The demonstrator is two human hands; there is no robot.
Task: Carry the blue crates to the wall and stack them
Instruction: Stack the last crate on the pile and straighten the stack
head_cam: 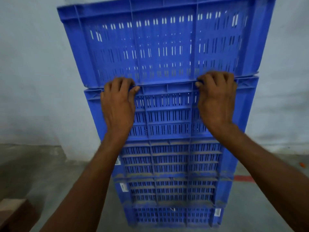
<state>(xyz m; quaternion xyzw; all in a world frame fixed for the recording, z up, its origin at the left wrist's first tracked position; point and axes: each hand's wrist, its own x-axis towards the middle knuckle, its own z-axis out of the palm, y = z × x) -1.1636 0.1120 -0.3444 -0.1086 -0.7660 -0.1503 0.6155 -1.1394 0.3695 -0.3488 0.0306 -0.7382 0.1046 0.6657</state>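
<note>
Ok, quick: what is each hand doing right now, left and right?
Left hand: fingers curled on the lower edge of the top crate, holding it.
Right hand: the same, curled on that crate's lower edge.

The floor [41,173] is flat grey concrete with darker dusty patches, and it runs back to a pale wall [33,81]. A tall stack of blue plastic crates with slotted sides [167,114] stands on it close to the wall, with only the bottom crate touching the ground. A brown cardboard box [13,210] sits on the floor at the near left, a short red stripe [244,179] marks the floor just right of the stack, and a tiny orange bit [301,164] lies farther right.
</note>
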